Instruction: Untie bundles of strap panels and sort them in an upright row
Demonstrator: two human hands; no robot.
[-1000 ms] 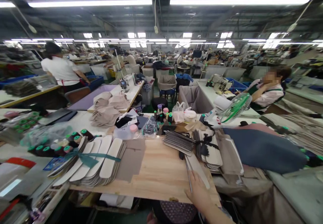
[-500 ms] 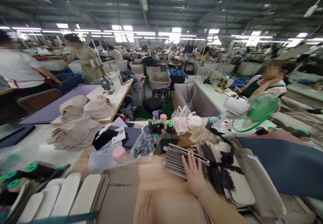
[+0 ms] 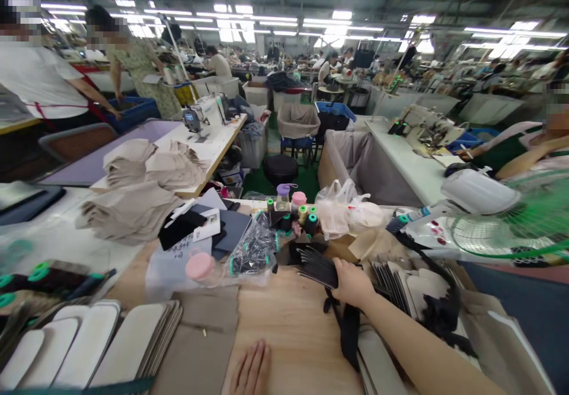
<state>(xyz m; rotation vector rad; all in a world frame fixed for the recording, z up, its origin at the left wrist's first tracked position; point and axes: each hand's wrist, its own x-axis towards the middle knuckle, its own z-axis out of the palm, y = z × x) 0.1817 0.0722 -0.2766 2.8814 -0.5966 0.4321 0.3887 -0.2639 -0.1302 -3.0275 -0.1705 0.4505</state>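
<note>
My right hand (image 3: 353, 282) is closed around the near end of a stack of thin, dark-edged flat pieces (image 3: 316, 266), whose far edges fan out toward the left. Below that hand, a black strip (image 3: 349, 331) trails down the wooden tabletop (image 3: 288, 324) beside pale rounded panels (image 3: 377, 359). My left hand (image 3: 252, 366) rests flat on the wood near the bottom edge, fingers extended, holding nothing. Just left of it lies a grey-brown fabric sheet (image 3: 202, 312) with a small yellowish piece on top.
Pale rounded panels (image 3: 128, 341) stand in rows at lower left. A pink-lidded jar (image 3: 200, 266), a plastic bag of dark spools (image 3: 255, 249) and a white bag (image 3: 338, 211) line the back. A green fan (image 3: 507, 217) is at right. Several co-workers are beyond.
My right hand has gone from lying spread on the stack to gripping it, and the stack has turned. A black strip now shows beneath. The view has swung left and down.
</note>
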